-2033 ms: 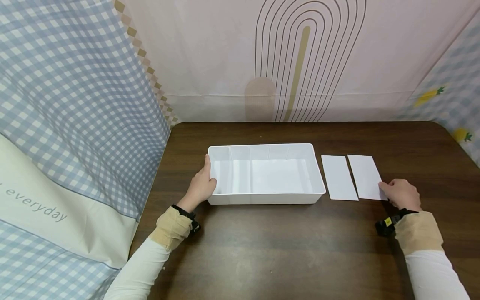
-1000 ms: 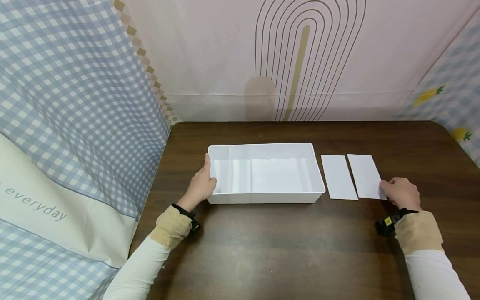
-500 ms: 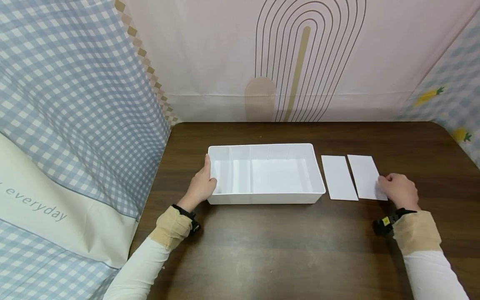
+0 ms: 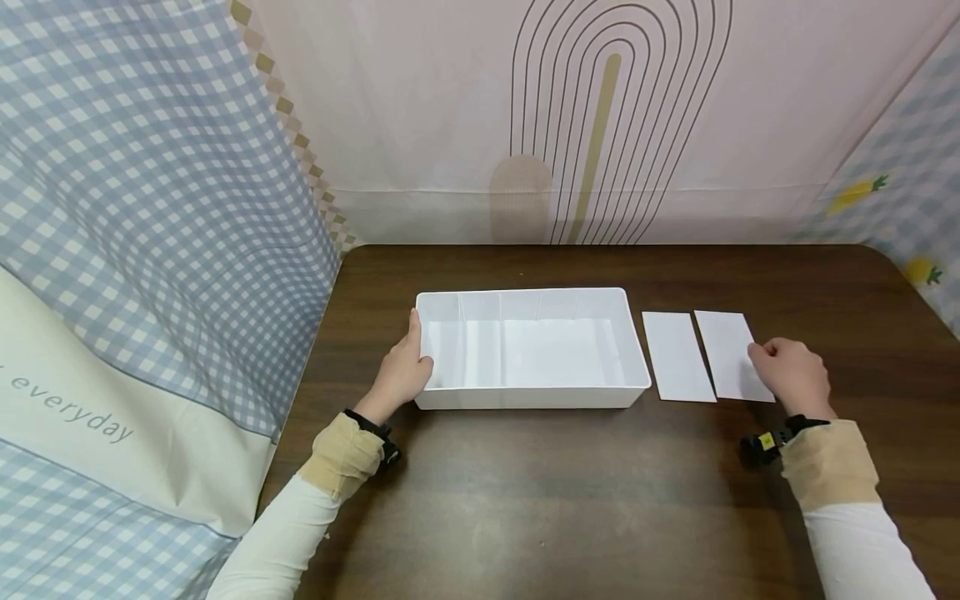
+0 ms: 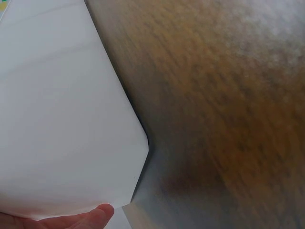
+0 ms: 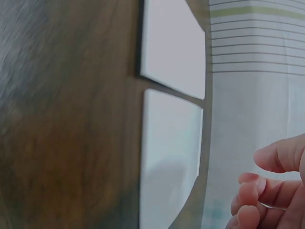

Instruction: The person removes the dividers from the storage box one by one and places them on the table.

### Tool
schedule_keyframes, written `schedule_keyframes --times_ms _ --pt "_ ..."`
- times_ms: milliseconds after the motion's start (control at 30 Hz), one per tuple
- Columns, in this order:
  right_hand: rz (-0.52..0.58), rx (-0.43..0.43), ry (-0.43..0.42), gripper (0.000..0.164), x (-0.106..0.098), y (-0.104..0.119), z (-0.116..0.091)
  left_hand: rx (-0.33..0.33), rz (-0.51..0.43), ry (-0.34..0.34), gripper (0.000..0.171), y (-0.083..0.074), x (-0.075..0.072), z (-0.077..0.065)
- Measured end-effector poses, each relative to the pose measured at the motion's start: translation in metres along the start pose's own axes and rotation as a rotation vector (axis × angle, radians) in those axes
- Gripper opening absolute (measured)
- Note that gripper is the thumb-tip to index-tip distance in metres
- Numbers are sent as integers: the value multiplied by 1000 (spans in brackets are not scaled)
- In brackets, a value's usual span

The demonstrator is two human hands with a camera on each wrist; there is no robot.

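Observation:
A long white plastic bin (image 4: 532, 397) sits on the table, with cross lines dividing its inside. My left hand (image 4: 401, 371) holds the bin's left end, thumb over the rim and index finger straight along the outer wall; in the left wrist view fingertips (image 5: 102, 213) meet the wall. Right of the bin lie a white rectangular panel (image 4: 678, 356) and, beside it, a second white panel (image 4: 729, 350). My right hand (image 4: 795, 375) hovers at the second panel's right edge, fingers loosely curled. In the right wrist view, a gap shows between thumb and fingers, with nothing held.
The brown wooden table (image 4: 525, 500) ends at a pale curtain (image 4: 420, 125) with arch lines. A blue checked cloth (image 4: 150, 208) hangs along the left side. Each wrist wears a black camera strap.
My right hand has left the lower right edge of the second panel, moving slightly away from me and to the left. The left hand, bin and panels stay where they were.

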State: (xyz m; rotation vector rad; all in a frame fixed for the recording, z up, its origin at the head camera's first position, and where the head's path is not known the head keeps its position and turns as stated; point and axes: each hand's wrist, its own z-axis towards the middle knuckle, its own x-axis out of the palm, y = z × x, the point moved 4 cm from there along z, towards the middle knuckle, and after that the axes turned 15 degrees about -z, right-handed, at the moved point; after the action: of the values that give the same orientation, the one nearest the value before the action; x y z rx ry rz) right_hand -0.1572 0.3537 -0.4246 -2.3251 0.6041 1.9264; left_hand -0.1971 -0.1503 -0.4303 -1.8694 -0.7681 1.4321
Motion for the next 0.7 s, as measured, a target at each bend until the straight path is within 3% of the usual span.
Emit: schedule_keyframes --times_ms 700 --pt "-5 -70 -91 48 -14 25 -7 -5 5 -1 77 1 0 0"
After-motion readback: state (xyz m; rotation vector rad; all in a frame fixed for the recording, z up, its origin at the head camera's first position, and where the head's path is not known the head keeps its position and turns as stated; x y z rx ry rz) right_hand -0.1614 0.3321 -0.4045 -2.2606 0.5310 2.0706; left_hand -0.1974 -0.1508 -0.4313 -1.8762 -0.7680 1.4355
